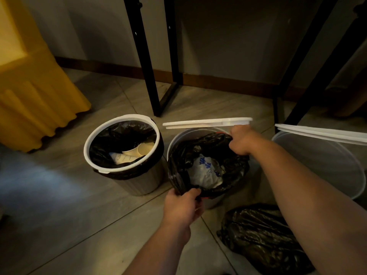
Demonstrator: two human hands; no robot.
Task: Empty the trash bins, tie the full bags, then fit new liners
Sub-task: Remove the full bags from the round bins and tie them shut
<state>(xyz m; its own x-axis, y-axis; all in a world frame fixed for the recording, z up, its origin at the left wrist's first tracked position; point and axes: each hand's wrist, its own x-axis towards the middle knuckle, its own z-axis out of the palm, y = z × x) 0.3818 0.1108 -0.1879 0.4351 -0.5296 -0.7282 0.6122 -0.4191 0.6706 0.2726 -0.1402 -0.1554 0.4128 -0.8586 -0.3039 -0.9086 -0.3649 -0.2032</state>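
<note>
Floor (79,225): grey tiles, dimly lit, carrying three bins in a row and a spare bag.
Yellow cloth (29,96): hangs in folds at the far left, its hem on the floor.
Black legs (151,76): slanted metal frame behind the bins, against the wall.
Right bin (327,165): pale, see-through wall, partly cut off by the picture's edge; its white ring (321,132) is tipped up at the back.
Left bin (139,181): upright, with a dark liner (119,135) folded over its edge and clamped under a white hoop (111,126).
Middle bin (184,135): stands between the other two, just beside the left bin; its white frame (206,122) is swung up behind it.
Floor bag (258,235): crumpled black plastic lying near the person, in front of the right bin; whether it is tied cannot be told.
Black bag (234,165): sits in the middle bin, mouth open, its edge pulled free of the bin's lip.
Left hand (182,207): fingers curled tight round the bag's near edge.
Right hand (244,140): fingers clenched on the bag's far edge, just under the raised frame.
Crumpled paper (206,171): white with blue print, inside the black bag.
Paper cups (141,148): tan, lying on their sides in the left bin.
</note>
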